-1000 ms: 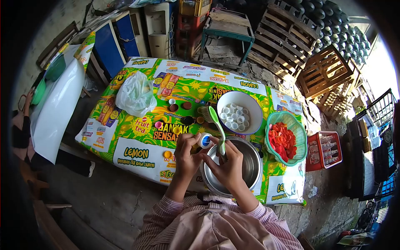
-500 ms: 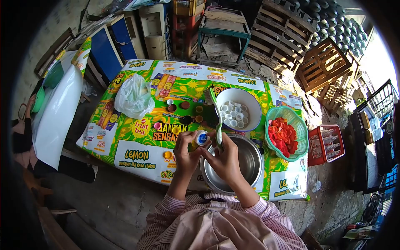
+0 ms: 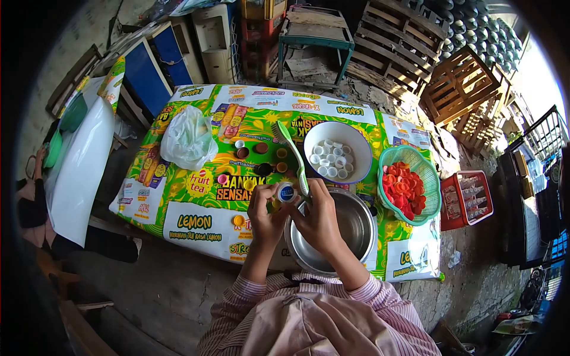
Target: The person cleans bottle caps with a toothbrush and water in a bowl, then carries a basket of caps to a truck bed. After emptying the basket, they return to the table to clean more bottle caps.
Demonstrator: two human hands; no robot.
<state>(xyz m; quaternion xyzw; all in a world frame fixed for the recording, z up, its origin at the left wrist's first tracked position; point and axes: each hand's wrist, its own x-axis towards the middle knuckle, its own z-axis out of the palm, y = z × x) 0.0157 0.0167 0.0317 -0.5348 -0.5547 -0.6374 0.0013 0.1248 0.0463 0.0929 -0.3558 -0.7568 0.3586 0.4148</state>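
Note:
My left hand (image 3: 265, 215) pinches a bottle cap (image 3: 286, 191) with a blue printed face, held above the table's near edge. My right hand (image 3: 321, 218) is closed around the lower part of a green and white toothbrush (image 3: 295, 153), its fingertips beside the cap. The brush head points up and away to the left, apart from the cap. Below and right of my hands sits a metal basin (image 3: 369, 243). Beyond it, a white bowl (image 3: 358, 137) contains several white caps (image 3: 333, 159). A green basket (image 3: 433, 177) at the right contains red caps (image 3: 404, 190).
Loose brown, black, pink and yellow caps (image 3: 238, 220) lie on the printed table cover (image 3: 178, 234). A white plastic bag (image 3: 190, 139) stands at the far left. Beside the table's right edge is a red crate (image 3: 473, 193). Another person's hand (image 3: 41, 155) shows at far left.
The toothbrush has swung so its head lies farther left and higher. My right fingers have shifted slightly around its handle. The cap stays in my left hand.

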